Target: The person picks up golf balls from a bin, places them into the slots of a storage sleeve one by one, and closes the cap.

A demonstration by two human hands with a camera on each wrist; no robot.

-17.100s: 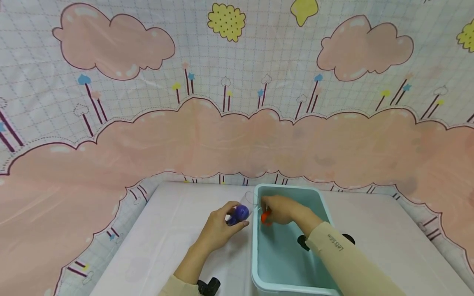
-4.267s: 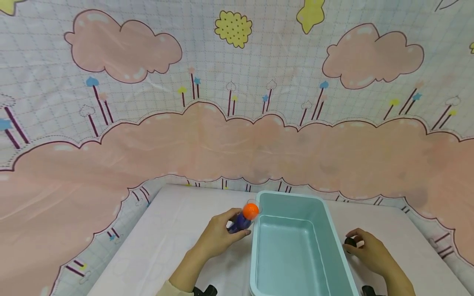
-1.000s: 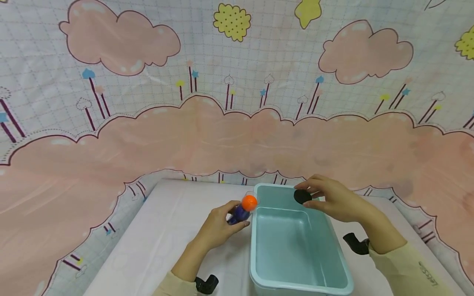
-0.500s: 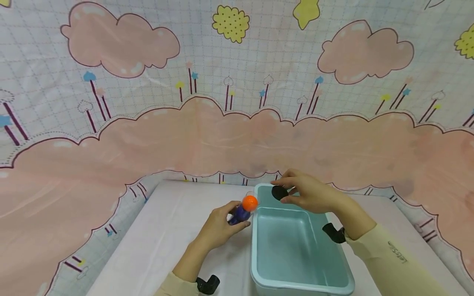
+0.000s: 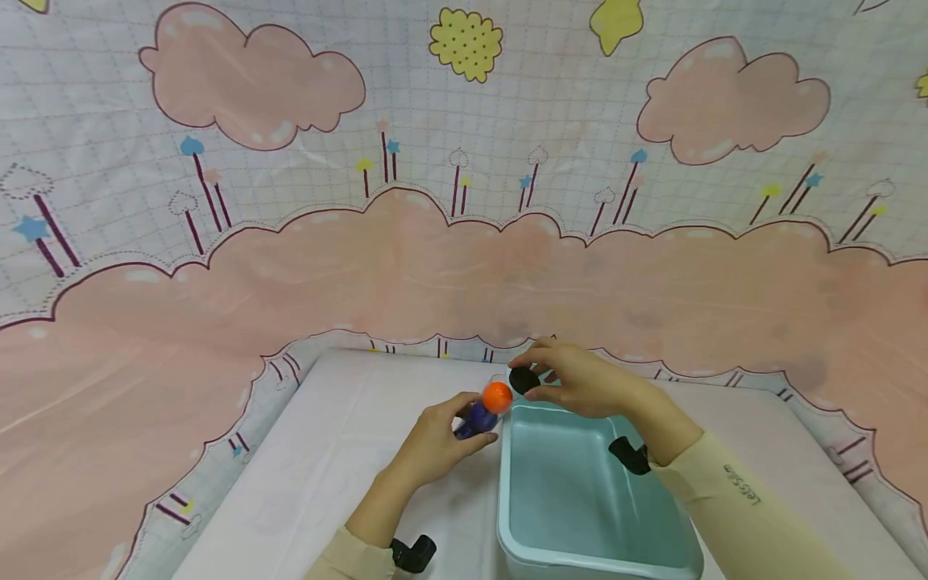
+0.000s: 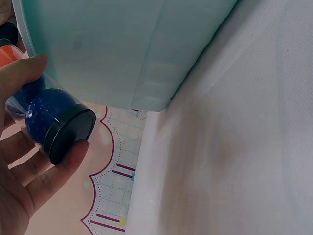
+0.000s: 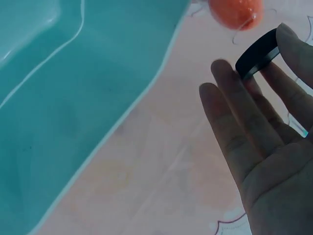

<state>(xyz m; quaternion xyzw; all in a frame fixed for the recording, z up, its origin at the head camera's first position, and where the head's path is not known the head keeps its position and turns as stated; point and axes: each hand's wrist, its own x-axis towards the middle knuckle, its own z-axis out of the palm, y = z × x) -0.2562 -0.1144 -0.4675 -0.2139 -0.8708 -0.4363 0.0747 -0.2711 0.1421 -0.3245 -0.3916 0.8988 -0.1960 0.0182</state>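
Note:
My left hand (image 5: 429,443) grips a clear tube holding blue balls (image 6: 49,110), with an orange ball (image 5: 496,397) at its upper end. A black cap (image 6: 71,134) covers the tube's lower end, a fingertip against it. In my right hand (image 5: 583,379) a round black lid (image 5: 524,380) is pinched between thumb and fingers. The lid is just beside and above the orange ball, close to the tube's open mouth. From the right wrist view, a gap separates the lid (image 7: 258,54) from the orange ball (image 7: 236,12).
A light teal plastic bin (image 5: 507,515) stands right of the tube, under my right forearm; no balls show inside it. Both rest on a white-covered table (image 5: 326,451). Behind hangs a patterned pink and white cloth (image 5: 406,266). Each wrist wears a black camera mount (image 5: 413,554).
Earlier my right hand had the orange ball in the bin; later the ball sits atop the tube. The right hand took the black lid at the bin's right and carried it left.

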